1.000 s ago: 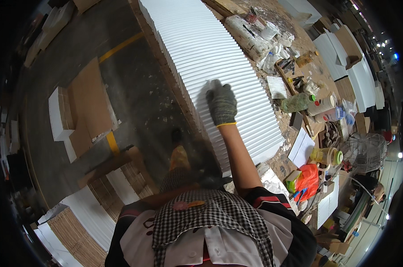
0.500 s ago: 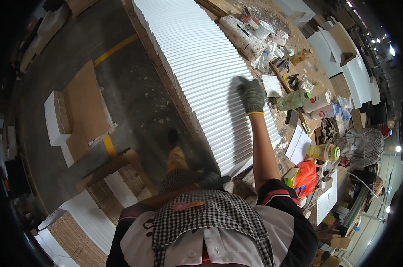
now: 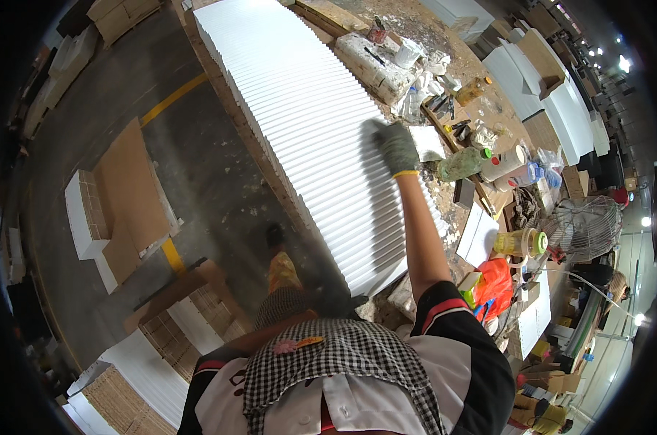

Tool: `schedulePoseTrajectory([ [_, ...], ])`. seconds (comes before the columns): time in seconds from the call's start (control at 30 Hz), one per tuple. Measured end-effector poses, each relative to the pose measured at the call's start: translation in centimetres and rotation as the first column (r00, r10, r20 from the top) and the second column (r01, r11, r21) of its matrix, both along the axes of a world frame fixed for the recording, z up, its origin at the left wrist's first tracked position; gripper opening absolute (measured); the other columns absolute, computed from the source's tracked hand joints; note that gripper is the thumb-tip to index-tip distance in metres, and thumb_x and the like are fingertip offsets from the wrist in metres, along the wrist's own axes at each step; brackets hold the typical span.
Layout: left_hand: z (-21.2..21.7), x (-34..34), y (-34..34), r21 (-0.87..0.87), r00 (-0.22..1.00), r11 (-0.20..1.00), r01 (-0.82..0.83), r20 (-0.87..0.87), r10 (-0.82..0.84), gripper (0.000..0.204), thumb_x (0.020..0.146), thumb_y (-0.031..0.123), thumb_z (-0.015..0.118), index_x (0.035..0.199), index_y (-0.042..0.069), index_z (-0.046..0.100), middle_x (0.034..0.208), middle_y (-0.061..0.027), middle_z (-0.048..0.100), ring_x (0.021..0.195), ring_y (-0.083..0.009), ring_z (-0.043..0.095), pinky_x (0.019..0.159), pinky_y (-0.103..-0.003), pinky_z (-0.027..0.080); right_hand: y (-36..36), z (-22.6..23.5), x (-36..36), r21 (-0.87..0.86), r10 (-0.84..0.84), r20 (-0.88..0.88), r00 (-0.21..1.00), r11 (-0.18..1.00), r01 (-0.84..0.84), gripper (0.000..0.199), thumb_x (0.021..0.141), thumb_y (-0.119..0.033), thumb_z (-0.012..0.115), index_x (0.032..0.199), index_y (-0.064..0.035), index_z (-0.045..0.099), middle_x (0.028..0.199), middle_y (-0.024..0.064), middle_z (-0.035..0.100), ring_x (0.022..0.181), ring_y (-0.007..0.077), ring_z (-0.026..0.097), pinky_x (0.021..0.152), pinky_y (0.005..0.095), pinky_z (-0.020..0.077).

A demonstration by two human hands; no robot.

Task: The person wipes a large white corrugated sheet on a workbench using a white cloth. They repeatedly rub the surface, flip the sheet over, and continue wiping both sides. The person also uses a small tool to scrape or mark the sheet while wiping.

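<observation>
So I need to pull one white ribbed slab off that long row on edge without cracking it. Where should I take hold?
Probably by its top edge, coming from above: the white slabs stand packed face to face, so only the tops are open. The gloved right hand rests there. Take both ends, since each slab looks thin and wide.

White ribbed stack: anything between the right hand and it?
Nothing visible. The gloved right hand lies flat on the top of the white ribbed stack, near its right edge. The small white block and the green bottle sit beside the hand, off to the right, not in between. The left hand is out of view.
</observation>
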State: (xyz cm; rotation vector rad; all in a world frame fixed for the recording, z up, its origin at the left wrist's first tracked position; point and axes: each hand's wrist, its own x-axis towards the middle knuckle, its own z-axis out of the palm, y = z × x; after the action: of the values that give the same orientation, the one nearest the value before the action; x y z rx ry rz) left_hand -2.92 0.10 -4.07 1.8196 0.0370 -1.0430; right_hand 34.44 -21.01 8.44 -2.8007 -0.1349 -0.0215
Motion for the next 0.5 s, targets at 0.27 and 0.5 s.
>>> schedulePoseTrajectory([
  [0.27, 0.2, 0.2, -0.5, -0.002, 1.000, 1.000, -0.003, -0.015, 0.003, 0.043, 0.105, 0.032, 0.066, 0.128, -0.003, 0.057, 0.109, -0.0150, 0.059, 0.089, -0.0229, 0.057, 0.079, -0.037, 0.047, 6.4, 0.1, -1.4, -0.059, 0.267, 0.131, 0.955, 0.963, -0.262, 0.040, 0.102, -0.020, 0.065, 0.141, -0.0232, 0.069, 0.090, 0.0138, 0.066, 0.080, 0.0265, 0.066, 0.080, 0.0427, 0.0600],
  [0.5, 0.4, 0.4, -0.5, 0.001, 1.000, 1.000, 0.006, -0.024, -0.006, 0.045, 0.105, 0.032, 0.067, 0.131, -0.003, 0.056, 0.113, -0.0151, 0.059, 0.092, -0.0230, 0.058, 0.081, -0.037, 0.048, -0.7, 0.9, 2.5, 0.013, -0.061, 0.004, 0.998, 0.998, 0.061, 0.036, 0.094, -0.025, 0.073, 0.130, -0.0213, 0.075, 0.112, 0.0259, 0.071, 0.100, 0.0427, 0.070, 0.089, 0.0491, 0.0592],
])
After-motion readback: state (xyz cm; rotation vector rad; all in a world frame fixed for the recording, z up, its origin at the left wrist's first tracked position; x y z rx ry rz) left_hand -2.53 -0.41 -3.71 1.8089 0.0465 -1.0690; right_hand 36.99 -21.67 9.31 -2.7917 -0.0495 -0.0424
